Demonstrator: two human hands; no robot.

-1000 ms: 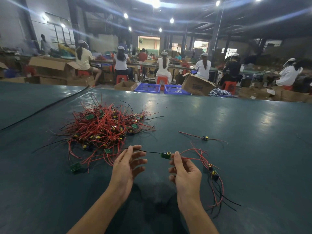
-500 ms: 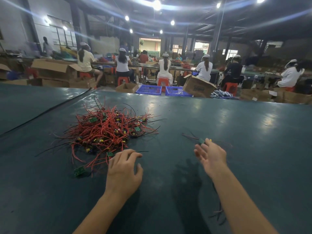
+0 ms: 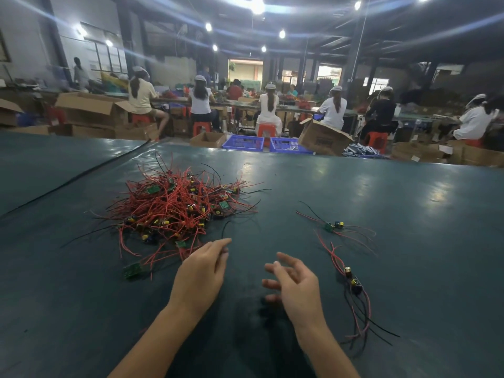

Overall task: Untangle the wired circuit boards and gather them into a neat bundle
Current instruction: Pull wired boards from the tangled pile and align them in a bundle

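A tangled pile of red- and black-wired circuit boards (image 3: 177, 205) lies left of centre on the dark green table (image 3: 409, 214). My left hand (image 3: 201, 271) hovers at the pile's near edge with fingers stretched toward a loose black wire (image 3: 226, 227); I see nothing gripped. My right hand (image 3: 296, 282) is beside it, fingers spread and empty. To the right, a small bundle of boards (image 3: 353, 282) lies with its wires trailing toward me. Farther back lie two more separated boards (image 3: 334, 225). One green board (image 3: 133, 270) sits apart at the pile's near left.
A black cable (image 3: 68, 178) runs across the table's left side. Beyond the far edge stand blue crates (image 3: 242, 143) and cardboard boxes (image 3: 324, 137). Several seated workers (image 3: 201, 102) face away at benches in the background.
Both hands held a wired board between them a second ago. My right hand carried it to the separated boards on the right, then came back to the middle empty. The left hand stayed near the pile.
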